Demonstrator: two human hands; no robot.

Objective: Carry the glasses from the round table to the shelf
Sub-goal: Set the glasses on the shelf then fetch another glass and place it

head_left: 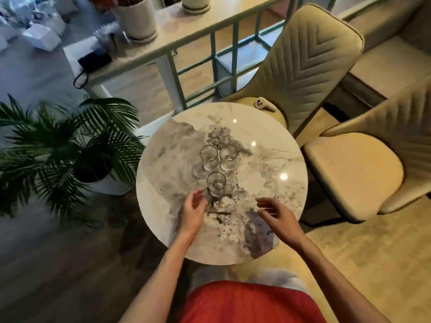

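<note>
Three clear drinking glasses stand upright on the round marble table. The nearest glass is closest to me; two more, a left glass and a right glass, stand side by side just behind it. My left hand is open with fingers curled, just left of and below the nearest glass, not clearly touching it. My right hand hovers open over the table, well to the right of that glass. Both hands hold nothing.
A potted palm stands left of the table. Two beige padded chairs crowd the table's far and right sides. A long shelf-like counter with a railing runs behind, carrying white pots. Dark wooden floor lies at lower left.
</note>
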